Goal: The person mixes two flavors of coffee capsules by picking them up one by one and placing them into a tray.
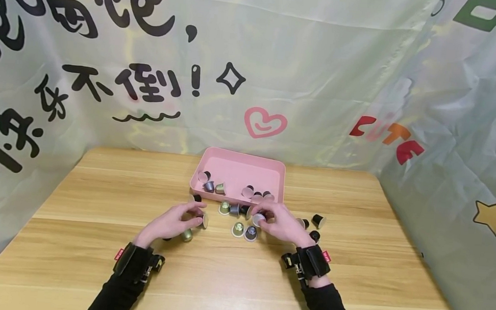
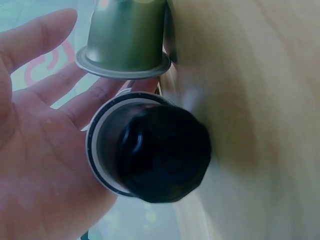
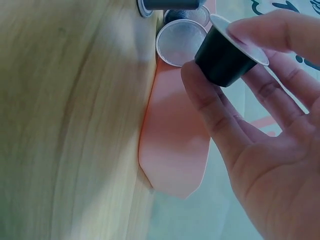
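My right hand (image 1: 281, 223) pinches a black coffee capsule (image 3: 222, 60) between thumb and fingertips, above the table. Its pale lid faces up toward the head view. My left hand (image 1: 173, 221) is low over the table at the left, its thumb apart from the fingers. Right at its fingertips is a capsule with a pale lid (image 1: 205, 220). Closer to the left wrist, a green capsule (image 2: 127, 37) and a black capsule (image 2: 165, 152) lie by the palm. Between the hands stand a green capsule (image 1: 238, 230) and a dark grey capsule (image 1: 251, 233), lids down.
A pink tray (image 1: 247, 161) at the table's back holds several capsules along its near side. More capsules lie along its front edge, including a light green one (image 1: 224, 207). Several dark capsules (image 1: 318, 221) lie right of my right hand. Printed cloth walls enclose the wooden table (image 1: 227, 291).
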A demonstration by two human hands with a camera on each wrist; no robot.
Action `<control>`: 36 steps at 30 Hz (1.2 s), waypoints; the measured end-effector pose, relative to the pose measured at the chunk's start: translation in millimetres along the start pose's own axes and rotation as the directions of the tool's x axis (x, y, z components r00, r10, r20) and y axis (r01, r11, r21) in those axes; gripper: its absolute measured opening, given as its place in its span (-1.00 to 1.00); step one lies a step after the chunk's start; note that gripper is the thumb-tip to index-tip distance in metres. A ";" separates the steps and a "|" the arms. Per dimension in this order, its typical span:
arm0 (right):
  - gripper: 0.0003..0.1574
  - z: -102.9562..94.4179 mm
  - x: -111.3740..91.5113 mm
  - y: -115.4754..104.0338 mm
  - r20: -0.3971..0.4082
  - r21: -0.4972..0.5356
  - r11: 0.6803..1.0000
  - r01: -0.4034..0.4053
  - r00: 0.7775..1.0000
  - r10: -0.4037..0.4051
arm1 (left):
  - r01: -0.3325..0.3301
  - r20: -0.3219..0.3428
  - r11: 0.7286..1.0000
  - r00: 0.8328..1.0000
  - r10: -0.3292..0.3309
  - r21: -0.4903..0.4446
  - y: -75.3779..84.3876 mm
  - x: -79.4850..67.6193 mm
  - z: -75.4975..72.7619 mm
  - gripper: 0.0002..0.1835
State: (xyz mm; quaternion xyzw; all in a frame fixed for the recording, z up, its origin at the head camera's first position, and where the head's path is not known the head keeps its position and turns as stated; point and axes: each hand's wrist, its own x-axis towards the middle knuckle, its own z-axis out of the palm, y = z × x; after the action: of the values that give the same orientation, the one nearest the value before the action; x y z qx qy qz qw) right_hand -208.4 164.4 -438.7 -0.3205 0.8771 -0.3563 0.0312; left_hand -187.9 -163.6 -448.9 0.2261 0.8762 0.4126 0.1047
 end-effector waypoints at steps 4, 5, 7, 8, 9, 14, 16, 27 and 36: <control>-0.69 -0.4 -0.7 -0.1 0.004 0.014 1.000 0.009 1.000 -0.009 | 0.004 0.003 1.000 1.000 -0.004 0.002 0.7 -1.2 0.3 -0.48; -0.69 -0.5 -0.9 -0.1 0.005 0.016 1.000 0.010 1.000 -0.010 | 0.004 0.005 1.000 1.000 -0.004 0.001 0.6 -1.6 0.5 -0.48; -0.69 -0.3 -1.4 -0.2 0.008 0.022 1.000 0.007 1.000 -0.007 | 0.004 0.007 1.000 1.000 -0.004 0.002 0.0 -2.4 0.8 -0.48; -0.69 0.0 -1.7 -0.1 0.009 0.021 1.000 0.005 1.000 -0.006 | 0.004 0.008 1.000 1.000 -0.004 0.002 -0.4 -2.7 1.0 -0.48; -0.69 0.1 -2.0 -0.7 0.011 0.027 1.000 -0.002 1.000 0.001 | 0.004 0.009 1.000 1.000 -0.004 0.000 -0.5 -3.0 1.2 -0.48; -0.70 1.4 -3.7 -0.9 0.005 0.038 0.999 -0.008 1.000 0.008 | -0.003 0.015 1.000 1.000 0.003 -0.009 -0.4 -5.0 2.1 -0.47; -0.71 1.7 -4.3 -1.4 0.001 0.043 0.999 -0.007 1.000 0.007 | -0.002 0.017 1.000 1.000 0.002 -0.010 -0.5 -5.8 2.4 -0.47; -0.69 1.0 -3.0 -0.6 -0.009 0.058 0.998 0.023 1.000 -0.023 | -0.008 0.036 1.000 0.999 0.008 -0.001 -1.4 -7.3 1.3 -0.42; -0.68 -0.3 -1.3 -1.5 0.001 0.059 0.998 0.017 1.000 -0.017 | -0.072 0.075 0.997 0.995 0.070 0.020 0.8 -7.6 -1.3 -0.46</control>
State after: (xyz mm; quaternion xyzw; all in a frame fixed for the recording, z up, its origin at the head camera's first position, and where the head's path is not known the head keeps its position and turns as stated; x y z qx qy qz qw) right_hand -206.6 164.6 -437.8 -0.3273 0.8633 -0.3822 0.0383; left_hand -181.5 -167.6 -447.5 0.2736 0.8677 0.3972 0.1198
